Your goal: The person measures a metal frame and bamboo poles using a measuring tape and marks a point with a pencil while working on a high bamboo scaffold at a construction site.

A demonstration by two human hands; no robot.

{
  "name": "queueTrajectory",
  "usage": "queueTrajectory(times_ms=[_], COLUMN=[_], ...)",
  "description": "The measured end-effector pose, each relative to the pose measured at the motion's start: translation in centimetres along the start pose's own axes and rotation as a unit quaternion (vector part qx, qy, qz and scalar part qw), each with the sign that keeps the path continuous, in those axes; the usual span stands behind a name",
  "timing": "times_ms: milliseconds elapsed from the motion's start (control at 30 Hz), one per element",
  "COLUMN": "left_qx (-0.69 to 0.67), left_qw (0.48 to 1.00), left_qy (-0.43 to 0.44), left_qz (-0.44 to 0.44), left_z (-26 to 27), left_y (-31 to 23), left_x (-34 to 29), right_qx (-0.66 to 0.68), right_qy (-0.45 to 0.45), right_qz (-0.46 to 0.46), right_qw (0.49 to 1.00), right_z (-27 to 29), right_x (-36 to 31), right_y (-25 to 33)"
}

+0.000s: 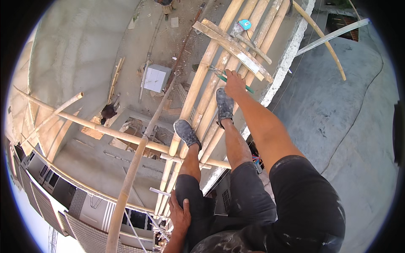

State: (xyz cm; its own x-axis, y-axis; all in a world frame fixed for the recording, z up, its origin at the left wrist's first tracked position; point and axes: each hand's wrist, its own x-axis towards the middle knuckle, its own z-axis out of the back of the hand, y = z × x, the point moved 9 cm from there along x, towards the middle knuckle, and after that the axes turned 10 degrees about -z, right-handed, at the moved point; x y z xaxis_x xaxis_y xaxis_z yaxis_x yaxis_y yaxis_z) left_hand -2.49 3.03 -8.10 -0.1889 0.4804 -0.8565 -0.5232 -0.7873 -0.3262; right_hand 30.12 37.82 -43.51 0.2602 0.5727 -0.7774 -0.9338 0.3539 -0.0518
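My right hand (235,85) is closed around the green handles of a pair of pliers (222,76). Their jaws reach out over the bamboo poles (206,90), pointing up and left, just short of some pale wooden boards (240,54). Lower down, my left hand (180,214) lies against my left thigh with its thumb apart from the fingers, and no object shows in it. Both my feet, in dark dusty shoes (225,103), stand on the bamboo poles.
A small thing with a bright blue top (244,25) sits beyond the boards. An upright bamboo pole (131,179) crosses a horizontal one (112,134) at left. Far below are a white box (155,79) and a person (108,111). A rough wall edge (276,86) runs at right.
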Motion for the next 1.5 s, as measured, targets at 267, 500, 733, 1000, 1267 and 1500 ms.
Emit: queueTrajectory(times_ms=[267,500,733,1000,1267,1500], left_qx=[0.093,0.076,0.110,0.152,0.235,-0.225], left_qw=[0.995,0.991,0.979,0.978,0.972,0.942], left_qy=[0.019,0.027,0.075,0.050,0.026,0.192], left_qz=[0.031,0.107,0.156,0.138,0.010,-0.157], left_z=[-4.4,-6.3,-6.9,-5.1,-4.4,-9.2], left_y=[-6.0,-7.7,-7.6,-10.2,-9.8,-24.2], left_x=[6.2,7.0,7.4,9.0,9.5,11.7], right_qx=[0.005,0.135,0.104,-0.018,0.627,0.707], right_qy=[-0.171,-0.172,-0.383,-0.209,0.122,0.287], right_qz=[0.125,0.306,0.127,0.062,0.035,-0.032], right_qw=[0.977,0.927,0.909,0.976,0.768,0.646], right_z=[-3.3,3.4,18.6,17.2,12.5,7.6], right_x=[13.8,7.2,25.1,37.2,10.7,-19.4], right_y=[-0.1,3.5,-1.5,-3.4,-9.5,-12.3])
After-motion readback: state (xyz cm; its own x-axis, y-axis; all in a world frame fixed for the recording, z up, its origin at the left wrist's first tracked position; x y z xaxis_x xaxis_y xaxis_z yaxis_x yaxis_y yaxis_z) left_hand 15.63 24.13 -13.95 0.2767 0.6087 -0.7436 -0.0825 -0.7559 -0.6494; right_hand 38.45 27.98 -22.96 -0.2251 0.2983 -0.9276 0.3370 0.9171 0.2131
